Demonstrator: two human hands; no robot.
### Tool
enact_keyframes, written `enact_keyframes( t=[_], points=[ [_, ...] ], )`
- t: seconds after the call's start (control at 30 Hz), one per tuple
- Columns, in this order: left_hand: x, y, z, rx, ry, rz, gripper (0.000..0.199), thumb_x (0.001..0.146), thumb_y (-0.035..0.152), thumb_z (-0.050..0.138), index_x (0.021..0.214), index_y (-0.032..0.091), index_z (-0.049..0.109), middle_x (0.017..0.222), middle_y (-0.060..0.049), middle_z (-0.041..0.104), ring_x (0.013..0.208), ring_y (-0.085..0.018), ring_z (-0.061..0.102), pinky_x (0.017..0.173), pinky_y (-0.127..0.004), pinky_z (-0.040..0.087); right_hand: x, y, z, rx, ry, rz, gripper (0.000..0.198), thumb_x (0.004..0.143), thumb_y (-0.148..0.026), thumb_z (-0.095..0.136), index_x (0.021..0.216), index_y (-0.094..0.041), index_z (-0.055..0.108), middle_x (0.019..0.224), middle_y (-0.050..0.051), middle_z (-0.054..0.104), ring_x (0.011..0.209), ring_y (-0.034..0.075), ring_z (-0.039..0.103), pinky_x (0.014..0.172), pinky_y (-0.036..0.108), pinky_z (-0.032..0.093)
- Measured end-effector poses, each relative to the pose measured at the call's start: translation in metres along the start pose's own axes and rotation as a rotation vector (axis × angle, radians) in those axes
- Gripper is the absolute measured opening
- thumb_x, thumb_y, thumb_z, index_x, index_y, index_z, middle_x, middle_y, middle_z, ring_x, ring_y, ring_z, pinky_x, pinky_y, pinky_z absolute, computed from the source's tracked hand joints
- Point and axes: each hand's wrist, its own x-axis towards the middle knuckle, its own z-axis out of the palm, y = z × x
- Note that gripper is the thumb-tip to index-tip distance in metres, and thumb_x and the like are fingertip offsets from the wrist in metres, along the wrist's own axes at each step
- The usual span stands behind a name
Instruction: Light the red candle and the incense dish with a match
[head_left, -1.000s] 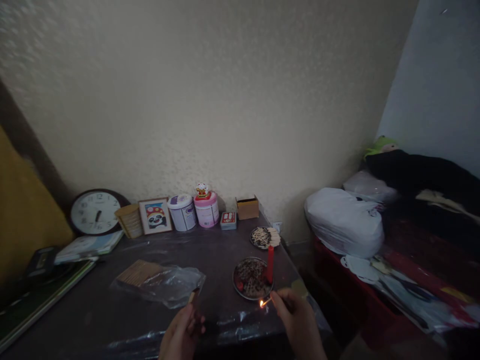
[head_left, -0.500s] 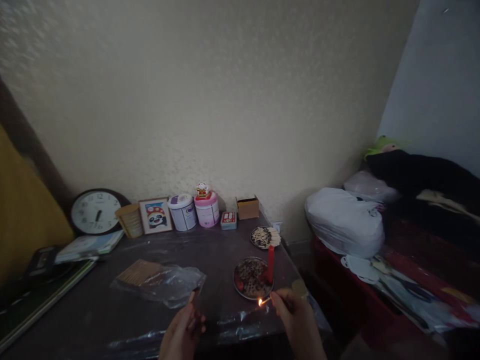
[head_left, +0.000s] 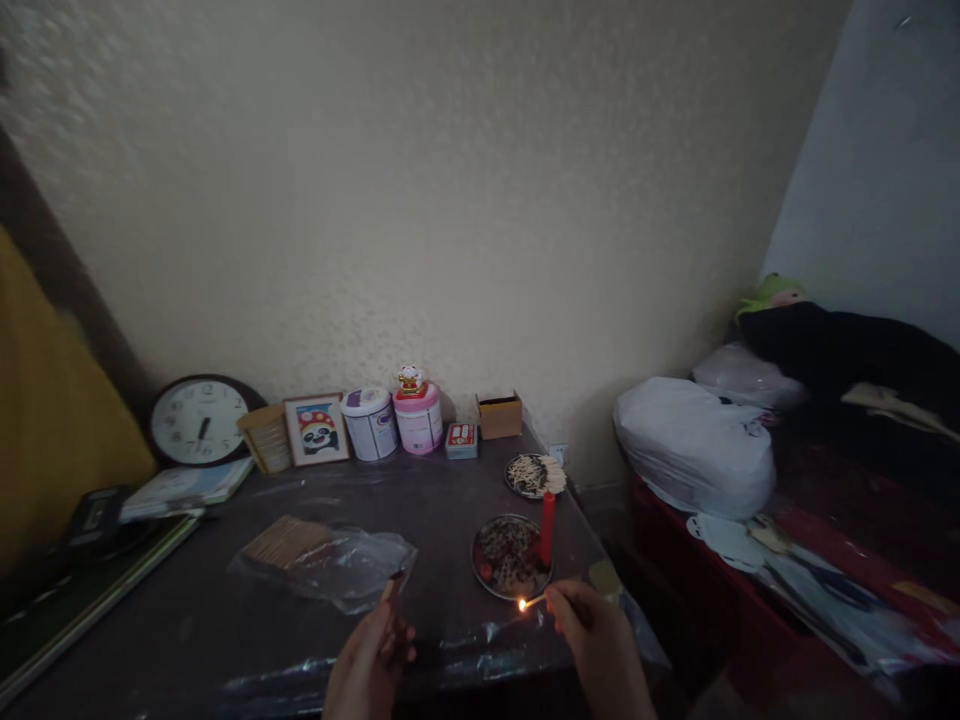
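Note:
Between the fingertips of my right hand [head_left: 600,635] is a lit match [head_left: 535,601], its flame pointing left. The flame is just below the near rim of a round metal plate [head_left: 475,565], whose inside is covered with dark and reddish residue. An unlit red candle [head_left: 548,530] stands upright at the plate's right side, beyond my right hand. My left hand [head_left: 369,655] is closed on a small tan matchbox [head_left: 390,588] seen edge-on, with a dark end; the fingers hide most of it.
Behind the plate is a dish of matchsticks [head_left: 538,474]. A clear plastic bag [head_left: 364,560] with brown sticks lies left. Along the wall stand a clock [head_left: 199,420], a paper cup [head_left: 266,440], a panda picture [head_left: 318,430], two tins [head_left: 370,425] and a cardboard box [head_left: 500,415].
The whole scene has shifted slightly to the right with the camera. Both hands keep their grips, and the match's flame looks a little smaller.

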Motion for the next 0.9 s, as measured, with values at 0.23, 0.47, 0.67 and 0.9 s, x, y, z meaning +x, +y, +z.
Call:
enact_keyframes(
  t=[0.23,0.47,0.67,0.9],
  points=[
    [0.006,-0.001,-0.009,0.026,-0.045,0.003,0.067,0.032,0.049,0.088,0.091,0.021,0.071,0.076,0.002,0.069,0.068,-0.016,0.061,0.054,-0.025,0.048,0.001,0.007,0.004,-0.012,-0.009,-0.035,0.028,0.080,-0.041,0.053,0.070,-0.019,0.066,0.060,0.001,0.064,0.059,0.017,0.058,0.057,0.024,0.044],
    [0.008,-0.004,-0.009,-0.006,0.024,-0.006,0.064,0.021,0.046,0.090,0.077,0.020,0.071,0.066,0.001,0.068,0.065,-0.019,0.061,0.053,-0.027,0.048,-0.003,0.011,0.005,-0.065,-0.035,-0.158,0.027,0.086,-0.039,0.049,0.082,-0.020,0.068,0.074,0.004,0.069,0.068,0.019,0.063,0.064,0.026,0.048],
    [0.006,-0.002,-0.007,0.011,-0.059,-0.001,0.063,0.035,0.048,0.088,0.092,0.027,0.072,0.102,0.004,0.067,0.071,-0.013,0.060,0.055,-0.024,0.047,-0.004,0.015,0.006,-0.076,-0.018,-0.250,0.021,0.085,-0.033,0.053,0.085,-0.022,0.070,0.082,0.005,0.073,0.075,0.019,0.067,0.069,0.025,0.051],
    [0.014,0.009,-0.002,-0.054,0.001,-0.015,0.066,0.024,0.047,0.089,0.084,0.024,0.073,0.065,0.004,0.066,0.064,-0.016,0.059,0.053,-0.025,0.046,-0.003,0.012,0.012,-0.019,0.026,-0.278,0.020,0.081,-0.037,0.058,0.079,-0.024,0.073,0.075,0.003,0.074,0.069,0.019,0.068,0.064,0.023,0.052]
  ],
)
